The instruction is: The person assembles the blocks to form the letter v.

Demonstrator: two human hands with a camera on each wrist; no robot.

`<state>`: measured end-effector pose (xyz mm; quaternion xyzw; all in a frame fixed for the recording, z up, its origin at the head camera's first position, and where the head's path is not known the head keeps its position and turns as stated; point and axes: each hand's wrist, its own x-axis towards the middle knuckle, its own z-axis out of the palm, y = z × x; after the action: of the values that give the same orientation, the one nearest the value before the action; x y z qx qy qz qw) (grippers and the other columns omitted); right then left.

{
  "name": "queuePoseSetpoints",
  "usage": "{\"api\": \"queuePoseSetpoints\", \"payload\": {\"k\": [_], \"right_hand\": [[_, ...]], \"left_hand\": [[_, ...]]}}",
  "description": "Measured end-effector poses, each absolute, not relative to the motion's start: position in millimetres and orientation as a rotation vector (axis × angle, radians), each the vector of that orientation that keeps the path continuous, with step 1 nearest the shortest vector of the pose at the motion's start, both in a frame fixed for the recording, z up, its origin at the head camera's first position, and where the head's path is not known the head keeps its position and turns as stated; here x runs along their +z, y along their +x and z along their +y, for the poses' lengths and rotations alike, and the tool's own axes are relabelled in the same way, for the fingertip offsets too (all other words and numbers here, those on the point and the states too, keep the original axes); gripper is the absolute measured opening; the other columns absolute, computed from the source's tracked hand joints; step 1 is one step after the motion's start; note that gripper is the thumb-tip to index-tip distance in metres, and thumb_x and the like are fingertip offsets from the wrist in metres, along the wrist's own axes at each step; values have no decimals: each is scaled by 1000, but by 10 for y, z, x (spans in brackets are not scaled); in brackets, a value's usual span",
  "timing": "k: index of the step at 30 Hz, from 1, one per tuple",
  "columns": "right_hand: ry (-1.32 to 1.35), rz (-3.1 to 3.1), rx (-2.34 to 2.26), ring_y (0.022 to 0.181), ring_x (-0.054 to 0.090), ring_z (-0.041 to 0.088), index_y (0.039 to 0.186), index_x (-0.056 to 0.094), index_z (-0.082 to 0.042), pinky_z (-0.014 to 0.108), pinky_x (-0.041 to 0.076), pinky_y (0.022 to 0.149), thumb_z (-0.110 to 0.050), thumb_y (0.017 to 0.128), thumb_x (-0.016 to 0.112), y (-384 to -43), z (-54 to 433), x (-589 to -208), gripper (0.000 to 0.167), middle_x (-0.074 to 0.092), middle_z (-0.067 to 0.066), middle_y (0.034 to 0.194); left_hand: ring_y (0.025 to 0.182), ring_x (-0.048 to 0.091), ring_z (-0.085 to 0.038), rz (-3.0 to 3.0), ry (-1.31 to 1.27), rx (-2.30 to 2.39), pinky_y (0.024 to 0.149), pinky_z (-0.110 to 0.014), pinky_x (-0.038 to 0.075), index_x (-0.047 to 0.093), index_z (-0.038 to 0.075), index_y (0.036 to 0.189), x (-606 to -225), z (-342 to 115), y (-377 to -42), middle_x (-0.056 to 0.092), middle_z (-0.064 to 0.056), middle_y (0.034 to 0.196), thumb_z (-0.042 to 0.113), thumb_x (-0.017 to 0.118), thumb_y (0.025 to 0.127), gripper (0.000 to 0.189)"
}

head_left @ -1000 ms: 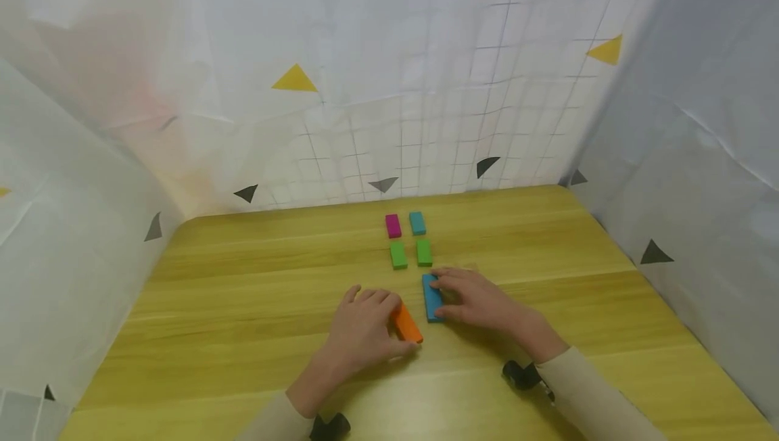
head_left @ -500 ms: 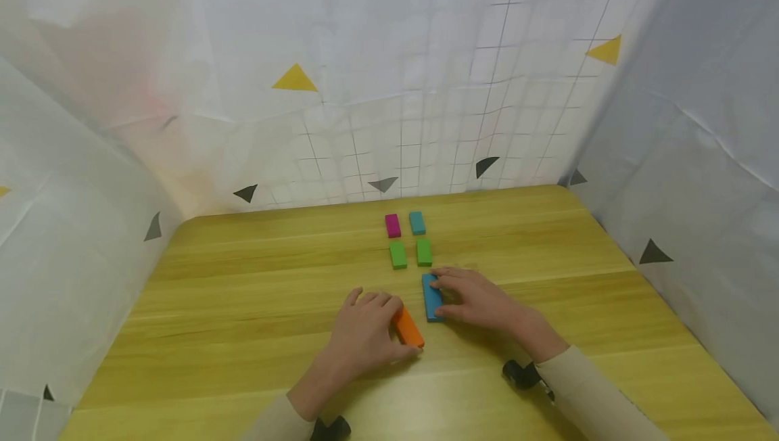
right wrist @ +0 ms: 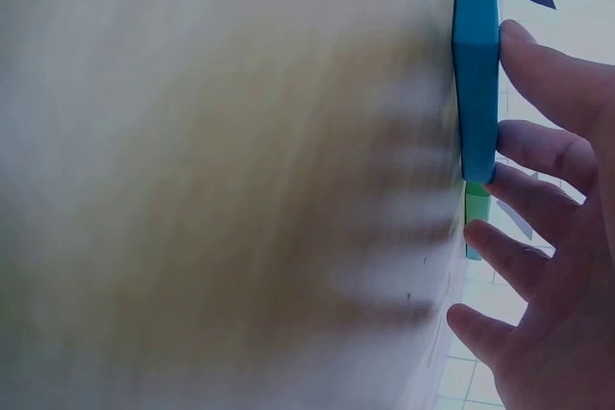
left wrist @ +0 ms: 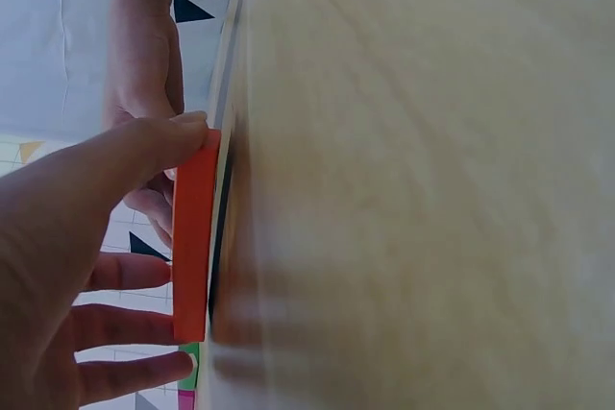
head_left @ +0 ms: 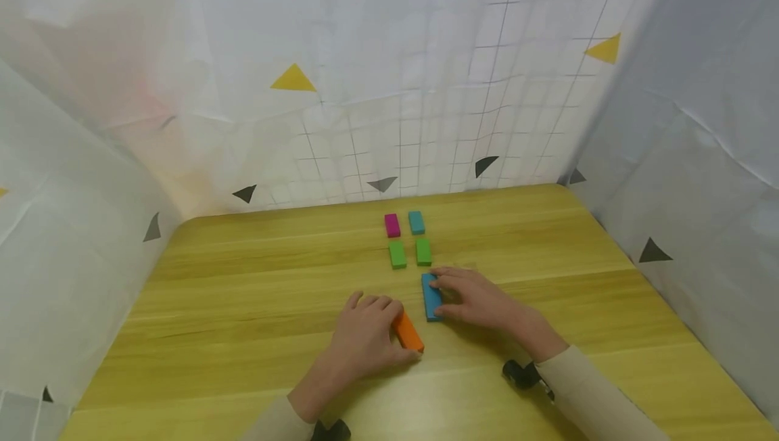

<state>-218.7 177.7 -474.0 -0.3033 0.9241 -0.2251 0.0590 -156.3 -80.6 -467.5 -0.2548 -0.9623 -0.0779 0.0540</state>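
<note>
My left hand (head_left: 365, 339) grips an orange block (head_left: 408, 333) along its length, thumb at the near end and fingers towards the far end. In the left wrist view, a thin dark strip shows between the orange block (left wrist: 195, 237) and the table. To the right, a blue block (head_left: 431, 297) lies flat, roughly pointing away from me. My right hand (head_left: 481, 302) rests thumb and fingertips on the upper face of the blue block (right wrist: 477, 84), as the right wrist view shows; its other fingers are spread beyond the block.
Beyond the blue block, two green blocks (head_left: 397, 255) lie side by side on the wooden table (head_left: 255, 306). Farther back are a magenta block (head_left: 392, 225) and a teal block (head_left: 416, 222). White sheeting (head_left: 359, 130) with triangles stands behind the table and along both sides.
My left hand has drawn the orange block slightly towards me. The right hand and the blue block stay in place.
</note>
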Motion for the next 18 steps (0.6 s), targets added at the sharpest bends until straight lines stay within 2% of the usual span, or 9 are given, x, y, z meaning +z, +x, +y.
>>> {"api": "queuePoseSetpoints", "payload": {"k": [18], "right_hand": [[-948, 2768, -734, 143, 42, 30, 136, 60, -13, 53, 37, 116, -40, 91, 70, -2196, 1781, -4734, 53, 44, 8, 155]], "left_hand": [[111, 62, -21, -2896, -780, -255, 110, -58, 38, 62, 28, 110, -4702, -821, -1544, 66, 6, 116, 77, 68, 69, 64]]}}
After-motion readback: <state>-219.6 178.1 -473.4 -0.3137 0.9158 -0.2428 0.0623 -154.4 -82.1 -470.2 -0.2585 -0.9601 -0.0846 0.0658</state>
